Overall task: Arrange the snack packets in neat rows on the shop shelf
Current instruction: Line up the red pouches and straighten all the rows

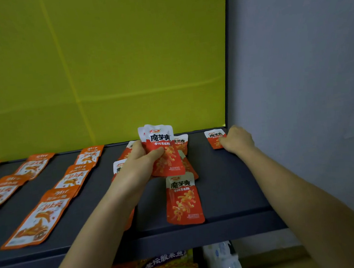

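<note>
A small stack of red snack packets [162, 150] was held upright in the left hand [140, 159], thumb pressed across the front, above the dark shelf [225, 185]. The right hand [236, 139] was laid on a single red packet [214, 137] at the shelf's back right corner, fingers curled down onto it. One further red packet [184, 199] lay flat near the front edge. Orange packets [37, 216] were ranged in rows to the left, before the yellow back panel [120, 63].
</note>
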The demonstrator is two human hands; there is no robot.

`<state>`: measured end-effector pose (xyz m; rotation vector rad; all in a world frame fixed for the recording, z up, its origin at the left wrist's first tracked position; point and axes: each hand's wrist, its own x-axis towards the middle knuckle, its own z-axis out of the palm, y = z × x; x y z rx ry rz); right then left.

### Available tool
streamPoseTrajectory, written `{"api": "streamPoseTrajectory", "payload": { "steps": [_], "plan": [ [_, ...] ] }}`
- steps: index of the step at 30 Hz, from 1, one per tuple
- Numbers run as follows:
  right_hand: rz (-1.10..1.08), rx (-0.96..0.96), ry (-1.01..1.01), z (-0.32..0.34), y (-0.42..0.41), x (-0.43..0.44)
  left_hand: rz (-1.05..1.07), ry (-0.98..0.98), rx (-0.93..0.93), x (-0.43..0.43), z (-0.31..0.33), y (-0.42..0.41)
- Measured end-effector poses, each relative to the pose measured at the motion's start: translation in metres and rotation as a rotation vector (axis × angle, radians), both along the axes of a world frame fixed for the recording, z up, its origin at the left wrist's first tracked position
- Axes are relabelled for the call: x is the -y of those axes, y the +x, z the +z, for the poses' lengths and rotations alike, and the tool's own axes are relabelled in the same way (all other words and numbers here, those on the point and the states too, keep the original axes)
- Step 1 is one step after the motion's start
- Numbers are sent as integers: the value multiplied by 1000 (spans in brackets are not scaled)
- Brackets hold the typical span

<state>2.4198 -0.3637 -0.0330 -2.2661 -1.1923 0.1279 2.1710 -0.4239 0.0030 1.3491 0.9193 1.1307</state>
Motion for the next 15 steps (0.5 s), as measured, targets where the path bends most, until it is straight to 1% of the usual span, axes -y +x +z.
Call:
{"api": "streamPoseTrajectory", "payload": {
  "steps": [3,5,6,7,9,10,13,15],
  "plan": [
    [-7,35,-5,5,-4,9,-36,3,27,5,0,6],
    [15,66,49,16,-6,20,-49,0,13,7,-1,11],
    [70,28,102,23,-7,26,-54,1,5,9,-3,13],
    [156,-68,160,30,-8,34,-58,3,-3,11,-4,17],
    [369,-336,228,41,-15,55,-65,24,-10,15,-5,26],
    [454,-422,231,46,-20,68,-65,40,-2,18,-6,32],
    [641,-476,217,44,-26,92,-64,86,37,28,-6,51],
    [679,-434,223,42,-21,98,-67,100,44,34,-5,66]
  ]
}}
